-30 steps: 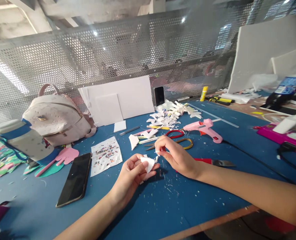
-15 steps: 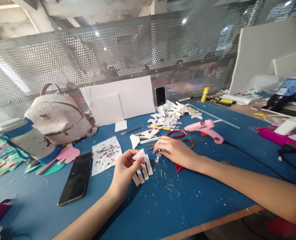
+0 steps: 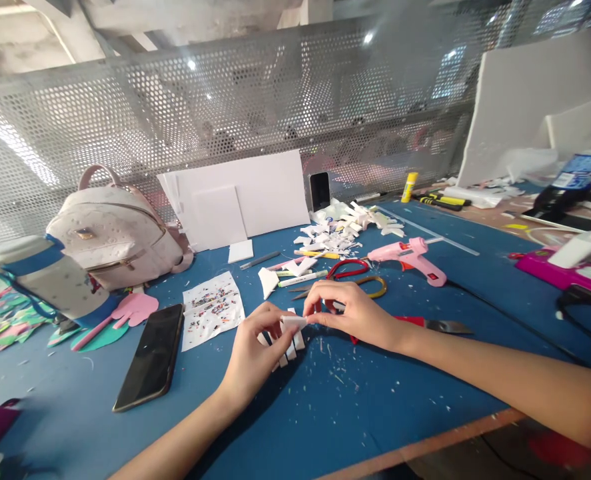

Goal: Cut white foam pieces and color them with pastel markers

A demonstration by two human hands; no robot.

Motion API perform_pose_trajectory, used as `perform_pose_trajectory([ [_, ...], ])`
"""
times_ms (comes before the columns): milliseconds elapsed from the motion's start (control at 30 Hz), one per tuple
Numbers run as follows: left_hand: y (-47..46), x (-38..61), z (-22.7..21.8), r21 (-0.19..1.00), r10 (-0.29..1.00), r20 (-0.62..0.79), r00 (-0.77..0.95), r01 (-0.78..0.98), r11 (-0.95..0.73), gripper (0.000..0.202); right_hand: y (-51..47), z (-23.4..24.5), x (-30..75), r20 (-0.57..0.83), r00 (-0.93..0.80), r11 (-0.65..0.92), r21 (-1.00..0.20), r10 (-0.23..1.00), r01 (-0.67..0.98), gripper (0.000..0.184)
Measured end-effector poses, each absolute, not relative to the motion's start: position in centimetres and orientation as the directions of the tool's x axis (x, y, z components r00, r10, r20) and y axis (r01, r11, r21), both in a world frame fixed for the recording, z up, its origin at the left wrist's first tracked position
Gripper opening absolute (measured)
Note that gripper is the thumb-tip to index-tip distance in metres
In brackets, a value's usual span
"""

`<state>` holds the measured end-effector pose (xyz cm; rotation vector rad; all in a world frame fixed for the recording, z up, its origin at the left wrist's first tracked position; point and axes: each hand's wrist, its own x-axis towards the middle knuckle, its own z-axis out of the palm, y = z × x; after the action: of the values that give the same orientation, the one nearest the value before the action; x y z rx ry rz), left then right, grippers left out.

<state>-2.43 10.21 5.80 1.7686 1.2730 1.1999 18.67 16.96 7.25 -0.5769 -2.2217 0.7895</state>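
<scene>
We saw that the handheld piece [image 3: 294, 323] was plain white, against a tabletop [image 3: 335, 413] of deep blue. The glue gun [image 3: 415, 257] looked pink to us, with an orange trigger [image 3: 406, 266], and the glue stick [image 3: 410, 187] yellow. We noticed a white tumbler [image 3: 68, 280] banded in blue and strewn with small dots, a pale pink backpack [image 3: 110, 227], and a white sheet [image 3: 196, 337] speckled in many colours. We also saw a magenta power strip [image 3: 545, 268], a black-faced phone [image 3: 150, 357], and a grey panel [image 3: 255, 100] patterned with round holes.
</scene>
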Motion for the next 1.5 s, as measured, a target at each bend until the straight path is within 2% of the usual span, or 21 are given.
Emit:
perform_pose_trajectory([
  [200, 10.0, -2.5, 6.1, 0.832, 0.922, 0.358, 0.149, 0.397, -0.388, 0.013, 16.9, 7.2, 18.5, 0.424, -0.688, 0.699, -0.694, 0.589, 0.170, 0.011],
  [433, 10.7, -2.7, 5.6, 0.947, 0.978, 0.180, 0.102, 0.251, -0.201, 0.026, 17.3, 7.0, 18.6, 0.482, -0.597, 0.691, -0.702, 0.641, 0.175, 0.010],
  [533, 10.7, -2.8, 5.6, 0.966, 0.985, 0.155, 0.079, 0.195, -0.167, 0.026, 18.0, 6.7, 18.7, 0.492, -0.558, 0.681, -0.707, 0.668, 0.192, 0.005],
  [767, 10.8, -2.7, 5.8, 0.947, 0.964, 0.252, 0.082, 0.183, -0.263, 0.024, 17.8, 6.9, 18.8, 0.523, -0.559, 0.706, -0.687, 0.644, 0.171, 0.022],
  [900, 10.8, -2.8, 5.6, 0.904, 0.940, 0.318, 0.126, 0.258, -0.341, 0.013, 17.1, 7.3, 18.8, 0.523, -0.599, 0.717, -0.685, 0.606, 0.128, 0.011],
  [1067, 10.7, -2.9, 5.6, 0.873, 0.928, 0.331, 0.173, 0.316, -0.370, 0.010, 16.7, 7.2, 18.8, 0.499, -0.648, 0.708, -0.700, 0.575, 0.089, 0.010],
  [1200, 10.8, -2.9, 5.7, 0.897, 0.939, 0.294, 0.177, 0.289, -0.335, 0.011, 16.9, 7.3, 18.8, 0.478, -0.653, 0.675, -0.734, 0.587, 0.069, 0.011],
  [1400, 11.1, -3.1, 5.6, 0.975, 0.972, 0.151, 0.182, 0.135, -0.177, 0.027, 17.0, 7.7, 18.6, 0.437, -0.672, 0.611, -0.791, 0.598, 0.029, 0.019],
  [1500, 11.0, -3.0, 5.7, 0.986, 0.978, 0.123, 0.171, 0.094, -0.140, 0.029, 16.8, 7.9, 18.7, 0.413, -0.689, 0.586, -0.810, 0.595, 0.020, 0.020],
])
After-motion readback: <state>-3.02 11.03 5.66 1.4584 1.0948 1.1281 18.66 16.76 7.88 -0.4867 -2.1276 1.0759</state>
